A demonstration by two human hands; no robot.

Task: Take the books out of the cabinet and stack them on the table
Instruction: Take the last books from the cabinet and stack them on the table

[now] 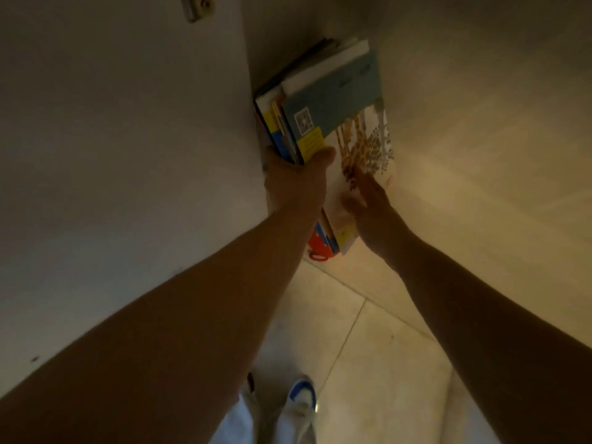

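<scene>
The left hand (296, 182) grips the near end of a bundle of books (323, 104) standing against the cabinet's side panel (128, 139). The right hand (368, 200) lies open, fingers spread flat on a floral-covered book (365, 139) on the cabinet shelf (480, 155). A red object (320, 248) sits at the shelf's front edge.

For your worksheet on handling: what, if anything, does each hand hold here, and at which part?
The left hand clamps a bundle of books at its near end. The right hand lies flat and open on a patterned book, gripping nothing.
</scene>
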